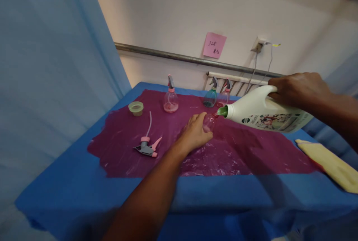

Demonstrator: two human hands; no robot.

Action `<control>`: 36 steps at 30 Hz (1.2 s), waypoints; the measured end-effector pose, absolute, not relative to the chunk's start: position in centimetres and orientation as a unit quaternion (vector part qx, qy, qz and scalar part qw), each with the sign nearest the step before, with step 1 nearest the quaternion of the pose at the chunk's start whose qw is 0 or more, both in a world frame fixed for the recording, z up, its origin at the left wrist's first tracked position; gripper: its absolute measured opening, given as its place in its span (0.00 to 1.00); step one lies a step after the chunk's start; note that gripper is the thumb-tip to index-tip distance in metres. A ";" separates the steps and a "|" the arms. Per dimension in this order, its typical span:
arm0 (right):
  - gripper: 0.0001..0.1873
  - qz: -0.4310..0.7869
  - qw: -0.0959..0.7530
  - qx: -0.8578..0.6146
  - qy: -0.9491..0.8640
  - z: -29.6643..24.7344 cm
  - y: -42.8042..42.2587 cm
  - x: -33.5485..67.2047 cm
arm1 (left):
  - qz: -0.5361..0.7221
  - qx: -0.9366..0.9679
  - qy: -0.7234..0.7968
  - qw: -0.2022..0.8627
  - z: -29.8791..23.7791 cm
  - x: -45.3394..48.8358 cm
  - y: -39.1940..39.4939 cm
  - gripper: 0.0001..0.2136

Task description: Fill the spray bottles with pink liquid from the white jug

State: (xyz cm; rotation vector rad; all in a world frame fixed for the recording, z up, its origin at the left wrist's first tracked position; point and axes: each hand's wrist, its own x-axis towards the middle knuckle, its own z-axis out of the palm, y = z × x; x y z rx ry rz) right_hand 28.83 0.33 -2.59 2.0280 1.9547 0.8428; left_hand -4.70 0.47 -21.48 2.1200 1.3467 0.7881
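My left hand is wrapped round a small clear bottle standing on the purple plastic sheet. My right hand grips the handle of a white detergent jug, tipped on its side. The jug's green spout sits just over the small bottle's mouth. A detached pink and grey spray head with its tube lies on the sheet to the left of my left hand. A pale green cap rests at the sheet's far left corner.
Three spray bottles stand at the back: a pinkish one, a blue-green one and another pink one. A yellow cloth lies at the right edge of the blue-covered table. A blue curtain hangs at left.
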 end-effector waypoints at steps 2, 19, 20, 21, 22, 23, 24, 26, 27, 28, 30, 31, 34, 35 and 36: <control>0.18 0.284 0.103 0.687 0.661 -2.6 0.3 28.8 | 0.288 0.781 0.493 0.253 -21.5 -4.7 0.5 0.37; 0.16 0.276 0.072 0.699 0.655 -2.8 0.6 29.0 | 0.290 0.782 0.492 0.250 -21.6 -4.7 0.6 0.37; 0.16 0.276 0.068 0.700 0.656 -2.9 0.6 29.0 | 0.289 0.782 0.492 0.251 -21.6 -4.7 0.6 0.36; 0.16 0.277 0.065 0.699 0.656 -2.9 0.6 29.1 | 0.289 0.781 0.494 0.252 -21.6 -4.7 0.6 0.36; 0.16 0.280 0.065 0.698 0.656 -2.9 0.6 29.1 | 0.290 0.780 0.494 0.253 -21.6 -4.7 0.6 0.36; 0.16 0.283 0.069 0.697 0.656 -2.9 0.6 29.1 | 0.291 0.780 0.494 0.253 -21.6 -4.7 0.6 0.36; 0.16 0.286 0.074 0.695 0.656 -2.9 0.6 29.1 | 0.293 0.780 0.492 0.252 -21.7 -4.7 0.6 0.36; 0.17 0.290 0.084 0.692 0.656 -2.8 0.6 29.1 | 0.299 0.781 0.488 0.250 -21.8 -4.7 0.6 0.36; 0.16 0.290 0.088 0.692 0.655 -2.8 0.6 29.0 | 0.301 0.783 0.484 0.249 -21.8 -4.7 0.6 0.37; 0.16 0.290 0.091 0.693 0.654 -2.7 0.6 29.0 | 0.302 0.784 0.483 0.249 -21.8 -4.7 0.6 0.37; 0.15 0.289 0.093 0.695 0.651 -2.7 0.6 28.9 | 0.299 0.783 0.484 0.251 -21.7 -4.7 0.6 0.36; 0.15 0.290 0.095 0.695 0.651 -2.7 0.6 28.9 | 0.297 0.783 0.486 0.251 -21.7 -4.7 0.6 0.36; 0.15 0.300 0.104 0.687 0.654 -2.7 0.6 28.8 | 0.293 0.783 0.490 0.247 -21.6 -4.7 0.5 0.36; 0.16 0.302 0.107 0.686 0.653 -2.8 0.5 28.8 | 0.293 0.783 0.490 0.246 -21.6 -4.7 0.5 0.35; 0.16 0.305 0.110 0.686 0.651 -2.8 0.5 28.8 | 0.292 0.784 0.490 0.245 -21.6 -4.7 0.5 0.36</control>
